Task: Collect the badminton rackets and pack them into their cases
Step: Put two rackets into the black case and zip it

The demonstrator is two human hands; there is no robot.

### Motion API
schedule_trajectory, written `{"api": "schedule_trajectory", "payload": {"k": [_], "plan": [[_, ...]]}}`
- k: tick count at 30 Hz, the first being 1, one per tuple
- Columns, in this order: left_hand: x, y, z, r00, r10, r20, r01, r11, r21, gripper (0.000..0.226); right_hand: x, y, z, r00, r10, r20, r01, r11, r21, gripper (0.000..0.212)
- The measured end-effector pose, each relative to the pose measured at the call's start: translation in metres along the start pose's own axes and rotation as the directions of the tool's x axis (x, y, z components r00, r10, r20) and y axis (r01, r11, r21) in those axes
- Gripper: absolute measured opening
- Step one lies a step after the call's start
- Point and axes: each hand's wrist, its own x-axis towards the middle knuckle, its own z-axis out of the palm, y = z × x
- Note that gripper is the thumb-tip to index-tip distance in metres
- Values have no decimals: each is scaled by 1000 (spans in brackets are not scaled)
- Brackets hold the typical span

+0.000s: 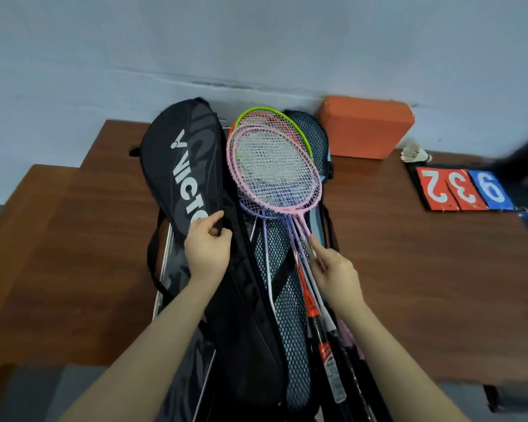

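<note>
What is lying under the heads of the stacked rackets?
Under the racket heads a mesh-covered case shows at their far right edge and below them. Its middle part is covered by the strings and frames.

Soft, even indoor light falls across the scene, flat and slightly cool, casting only faint shadows beneath the forearms. The wide-angle lens bows the wall (256,41) and stretches the worktop (424,254) toward the edges. A dark shape at the upper right (518,161) smears into motion blur. The image is mildly soft throughout, with a dull sheen on the wood and no harsh glare.
</note>
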Motion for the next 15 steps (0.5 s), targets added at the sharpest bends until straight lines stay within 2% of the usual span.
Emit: {"api": "schedule_trajectory", "payload": {"k": [5,8,10,12,14,15], "plan": [[-1,2,6,999,-17,-37,16,1000,-26,34,-22,10,-4,988,-137,-67,123,975,-185,55],[-4,4,7,995,-34,-96,28,998,-61,34,-27,12,-10,987,-151,-46,142,976,-163,61],[-5,6,8,997,-23,-80,17,997,-76,34,-30,12,-12,991,-131,4,131,987,-98,58],[-5,7,10,999,21,-35,-24,997,-75,35,-32,11,-11,996,-53,67,53,999,10,54],[-6,6,13,998,69,-8,-69,996,-56,35,-33,6,-11,991,38,126,-65,973,219,49],[-8,5,13,997,83,4,-83,995,-51,35,-33,1,-13,982,84,170,-139,928,345,47]]}}
